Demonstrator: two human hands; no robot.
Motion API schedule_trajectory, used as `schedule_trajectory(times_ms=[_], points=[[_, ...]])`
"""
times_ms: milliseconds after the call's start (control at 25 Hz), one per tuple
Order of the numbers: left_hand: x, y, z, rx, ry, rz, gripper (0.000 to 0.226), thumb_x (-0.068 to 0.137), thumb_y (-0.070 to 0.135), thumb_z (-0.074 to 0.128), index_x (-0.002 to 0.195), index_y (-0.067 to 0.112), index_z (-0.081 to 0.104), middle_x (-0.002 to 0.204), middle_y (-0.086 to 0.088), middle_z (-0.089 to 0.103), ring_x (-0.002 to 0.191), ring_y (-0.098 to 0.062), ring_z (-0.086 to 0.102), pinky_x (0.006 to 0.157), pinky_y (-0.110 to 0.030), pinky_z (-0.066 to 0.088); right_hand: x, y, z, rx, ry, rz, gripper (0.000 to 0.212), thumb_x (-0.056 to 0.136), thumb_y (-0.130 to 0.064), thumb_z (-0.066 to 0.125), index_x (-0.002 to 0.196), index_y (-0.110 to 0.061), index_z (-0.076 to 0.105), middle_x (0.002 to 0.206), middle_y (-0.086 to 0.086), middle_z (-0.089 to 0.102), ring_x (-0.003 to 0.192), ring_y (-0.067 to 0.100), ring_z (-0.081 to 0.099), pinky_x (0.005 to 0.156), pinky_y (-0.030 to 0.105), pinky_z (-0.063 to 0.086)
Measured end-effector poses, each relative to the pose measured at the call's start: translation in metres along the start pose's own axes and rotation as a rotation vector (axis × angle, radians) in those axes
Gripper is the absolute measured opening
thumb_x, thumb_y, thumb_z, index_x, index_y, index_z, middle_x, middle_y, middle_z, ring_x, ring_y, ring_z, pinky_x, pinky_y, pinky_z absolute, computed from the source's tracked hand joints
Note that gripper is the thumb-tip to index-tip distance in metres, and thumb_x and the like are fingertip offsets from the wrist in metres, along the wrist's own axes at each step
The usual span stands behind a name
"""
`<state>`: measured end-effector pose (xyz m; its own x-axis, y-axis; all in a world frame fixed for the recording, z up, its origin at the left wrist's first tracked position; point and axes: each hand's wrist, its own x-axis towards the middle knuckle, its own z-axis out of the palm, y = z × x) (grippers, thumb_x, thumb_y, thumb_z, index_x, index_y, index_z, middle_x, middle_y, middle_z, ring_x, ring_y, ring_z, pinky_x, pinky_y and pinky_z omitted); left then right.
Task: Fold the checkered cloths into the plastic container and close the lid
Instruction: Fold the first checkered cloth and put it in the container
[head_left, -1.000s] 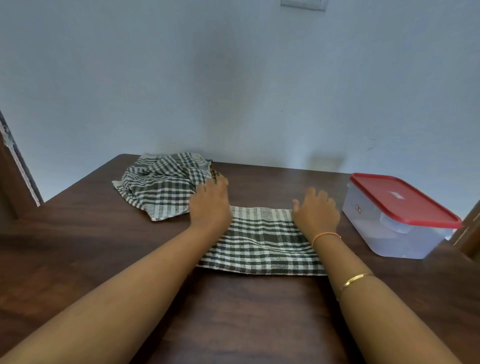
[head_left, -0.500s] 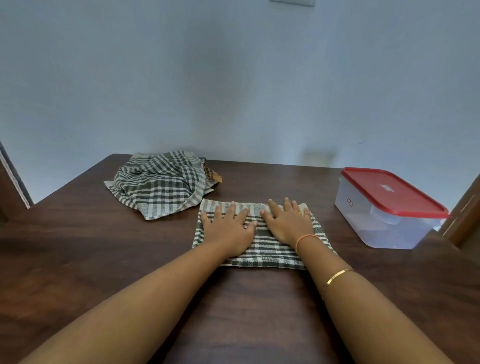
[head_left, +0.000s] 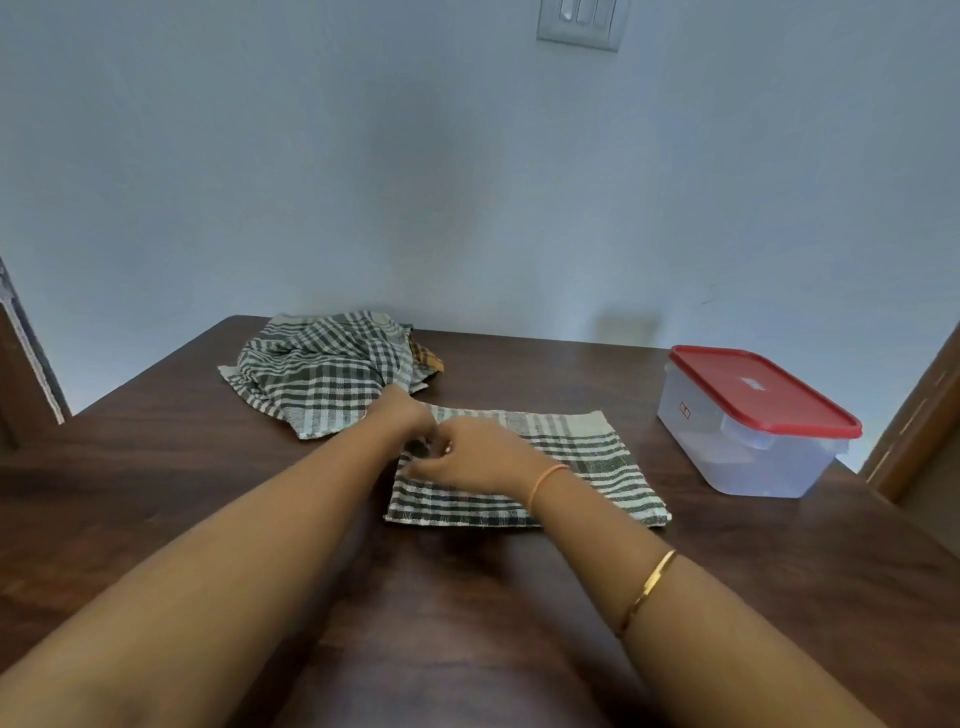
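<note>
A plain pale blue wall (head_left: 363, 182) stood behind a dark wooden surface (head_left: 156, 493). A white switch plate (head_left: 579, 23) sat high on the wall. Brown wooden frames showed at the left edge (head_left: 21, 374) and right edge (head_left: 919, 415). Light was soft and even.

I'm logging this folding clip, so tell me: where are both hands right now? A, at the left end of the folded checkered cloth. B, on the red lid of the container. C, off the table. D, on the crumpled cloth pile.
A: the left hand and right hand meet at the left end of the folded checkered cloth.
</note>
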<state>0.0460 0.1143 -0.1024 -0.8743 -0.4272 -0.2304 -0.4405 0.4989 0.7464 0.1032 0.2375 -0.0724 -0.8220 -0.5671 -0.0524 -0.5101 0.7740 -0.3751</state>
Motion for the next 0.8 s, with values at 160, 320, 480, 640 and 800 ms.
schedule_trajectory(times_ms=[160, 320, 480, 640, 800], points=[[0.000, -0.001, -0.004, -0.297, -0.059, -0.075, 0.042, 0.082, -0.002, 0.062, 0.122, -0.008, 0.048, 0.069, -0.009, 0.050, 0.056, -0.016, 0.047, 0.042, -0.025, 0.037, -0.006, -0.020, 0.025, -0.114, -0.054, -0.036, 0.047, 0.075, -0.057, 0.066, 0.065, -0.016, 0.045, 0.074, 0.001, 0.052, 0.071, 0.021, 0.052, 0.054, 0.029, 0.034], [0.010, -0.006, -0.007, -0.328, 0.049, -0.031, 0.054, 0.085, 0.005, 0.059, 0.134, -0.001, 0.038, 0.098, -0.017, 0.058, 0.076, -0.023, 0.052, 0.056, -0.031, 0.042, -0.009, -0.028, 0.035, -0.231, 0.064, -0.104, 0.040, 0.083, -0.037, 0.063, 0.103, -0.004, 0.057, 0.101, 0.016, 0.058, 0.093, 0.033, 0.057, 0.068, 0.035, 0.041], [0.003, -0.003, -0.017, -0.195, 0.209, 0.097, 0.036, 0.087, 0.005, 0.057, 0.121, 0.005, 0.044, 0.117, -0.015, 0.055, 0.093, -0.027, 0.052, 0.071, -0.034, 0.040, -0.010, -0.034, 0.037, -0.168, 0.136, -0.168, 0.028, 0.085, -0.014, 0.053, 0.111, -0.002, 0.051, 0.107, 0.019, 0.061, 0.098, 0.037, 0.058, 0.067, 0.036, 0.039], [-0.016, 0.017, -0.032, -0.058, 0.347, 0.350, 0.017, 0.087, 0.018, 0.059, 0.099, 0.011, 0.050, 0.108, -0.009, 0.060, 0.087, -0.022, 0.048, 0.072, -0.029, 0.033, -0.011, -0.028, 0.019, 0.062, 0.176, -0.181, 0.041, 0.080, -0.007, 0.054, 0.121, -0.006, 0.047, 0.108, 0.023, 0.064, 0.095, 0.040, 0.061, 0.074, 0.038, 0.049], [-0.029, 0.067, -0.026, 0.037, 0.296, 0.501, 0.019, 0.083, 0.021, 0.063, 0.096, 0.008, 0.062, 0.106, -0.009, 0.066, 0.100, -0.027, 0.059, 0.074, -0.029, 0.039, -0.026, -0.017, -0.012, 0.466, 0.143, -0.042, 0.039, 0.082, 0.001, 0.051, 0.118, -0.010, 0.041, 0.096, 0.022, 0.065, 0.081, 0.039, 0.067, 0.077, 0.047, 0.057]])
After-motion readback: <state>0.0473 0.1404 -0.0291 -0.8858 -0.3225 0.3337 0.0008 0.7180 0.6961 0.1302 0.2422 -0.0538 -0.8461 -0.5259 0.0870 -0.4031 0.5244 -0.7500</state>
